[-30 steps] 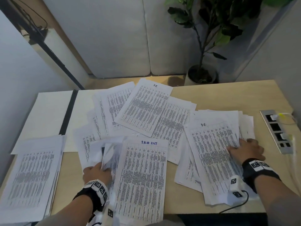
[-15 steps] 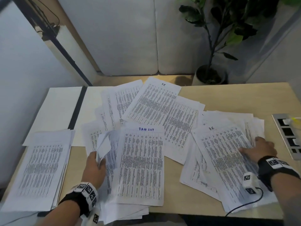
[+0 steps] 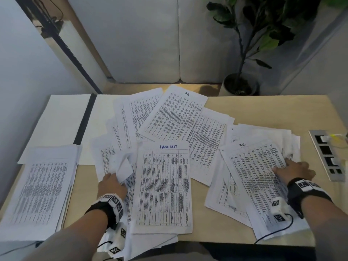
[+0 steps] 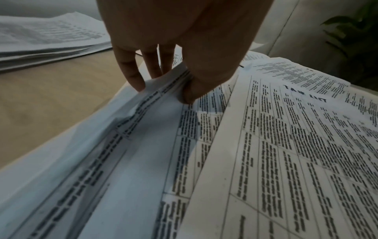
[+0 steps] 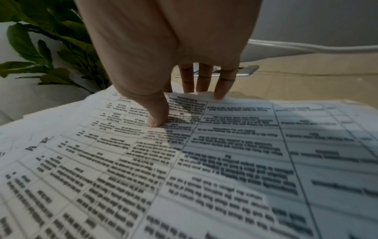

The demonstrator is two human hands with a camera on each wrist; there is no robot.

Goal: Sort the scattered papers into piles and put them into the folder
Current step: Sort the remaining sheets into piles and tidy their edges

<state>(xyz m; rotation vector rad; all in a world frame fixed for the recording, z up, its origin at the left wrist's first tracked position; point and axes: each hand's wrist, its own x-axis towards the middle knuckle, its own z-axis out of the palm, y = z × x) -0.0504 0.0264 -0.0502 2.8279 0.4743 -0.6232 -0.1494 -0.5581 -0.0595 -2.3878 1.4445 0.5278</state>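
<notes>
Your left hand (image 3: 111,185) is pinching a few sheets by their edge at lower centre-left, thumb (image 4: 189,92) on top and fingers (image 4: 131,71) beneath, while your right hand (image 3: 293,171) is pinching the edge of the "A.R." sheet (image 3: 258,172) at the right. The papers (image 3: 180,127) are sprawling across the table (image 3: 263,110), with one sorted pile (image 3: 39,193) at lower left and the open folder (image 3: 62,119) at upper left. They are looking thin, limp and slippery, so you are likely safest gripping whole edges, not corners.
</notes>
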